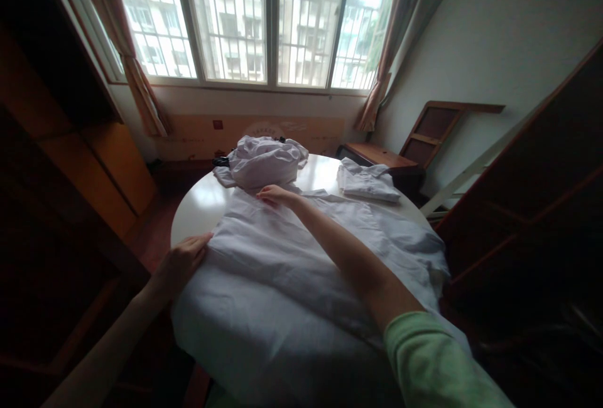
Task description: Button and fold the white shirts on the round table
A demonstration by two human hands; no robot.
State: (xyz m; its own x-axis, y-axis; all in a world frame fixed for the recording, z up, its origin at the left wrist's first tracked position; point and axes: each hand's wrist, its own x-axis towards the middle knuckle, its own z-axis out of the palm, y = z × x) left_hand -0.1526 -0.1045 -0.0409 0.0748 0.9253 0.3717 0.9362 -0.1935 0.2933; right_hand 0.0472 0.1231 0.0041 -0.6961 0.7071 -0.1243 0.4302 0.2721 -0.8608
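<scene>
A white garment that looks like a shirt (282,257) lies spread over a round table, wrinkled in places and hanging over the near edge. At its left edge, my left hand (192,250) is closed with the fingertips on the cloth. My right hand (277,195) reaches across to the far edge, thumb and fingers pinched together at the fabric. Just beyond that hand sits a heaped pile of white clothes (264,163) with some dark bits showing. A folded white shirt (367,181) rests at the back right, its collar facing up.
The white tabletop (195,207) shows at the left and between the two piles. Behind it are a low wooden cabinet (381,155) and a barred window (235,19) with tied curtains. Dark wooden furniture (532,207) stands close on the right, an orange-brown cabinet (117,169) on the left.
</scene>
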